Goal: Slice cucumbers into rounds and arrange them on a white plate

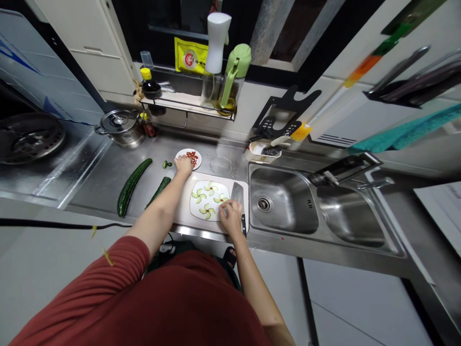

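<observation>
My left hand [184,165] reaches over a small round white plate [198,164] with chopped red pieces [192,155] on it. Its fingers are bent together at the pieces, and what they pinch is hidden. At the right edge of a squarish white plate [195,212] is my right hand [231,215], its fingertips drawn together on something too small to name. Several pinwheels of pale green cucumber slices [207,210] lie on that plate, with small red bits at their centres. Beneath is a white cutting board [183,216]. A kitchen knife [237,192] lies beside my right hand.
A whole cucumber [133,187] and a cut cucumber [158,191] lie to the left, near green end pieces [167,164]. A clear round dish [221,165] stands behind the board. A double sink [284,202] is at right; a lidded pot [122,129] stands back left.
</observation>
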`<state>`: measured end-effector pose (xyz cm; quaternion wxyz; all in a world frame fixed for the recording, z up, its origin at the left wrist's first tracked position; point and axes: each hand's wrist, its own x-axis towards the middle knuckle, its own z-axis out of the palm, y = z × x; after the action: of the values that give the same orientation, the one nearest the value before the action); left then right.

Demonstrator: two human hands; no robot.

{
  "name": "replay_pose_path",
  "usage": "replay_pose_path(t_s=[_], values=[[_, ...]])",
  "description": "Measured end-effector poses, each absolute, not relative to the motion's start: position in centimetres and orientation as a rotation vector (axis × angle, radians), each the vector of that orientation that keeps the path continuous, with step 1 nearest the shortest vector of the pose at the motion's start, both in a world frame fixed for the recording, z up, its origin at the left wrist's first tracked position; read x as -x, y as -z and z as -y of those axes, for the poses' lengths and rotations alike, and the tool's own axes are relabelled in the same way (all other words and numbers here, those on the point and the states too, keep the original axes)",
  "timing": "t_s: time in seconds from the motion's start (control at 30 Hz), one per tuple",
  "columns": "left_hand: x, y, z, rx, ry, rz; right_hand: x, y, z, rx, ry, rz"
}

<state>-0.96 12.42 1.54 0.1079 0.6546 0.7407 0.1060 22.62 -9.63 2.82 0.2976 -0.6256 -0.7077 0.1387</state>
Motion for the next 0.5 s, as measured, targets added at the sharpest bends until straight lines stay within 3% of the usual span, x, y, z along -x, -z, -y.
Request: replay_pose_path(t_s=[0.5], values=[[0.72, -1.26, -13.29, -1.91, -0.137, -2.242, -22.86, -2.63, 9.76, 1.656, -0.379, 1.865]])
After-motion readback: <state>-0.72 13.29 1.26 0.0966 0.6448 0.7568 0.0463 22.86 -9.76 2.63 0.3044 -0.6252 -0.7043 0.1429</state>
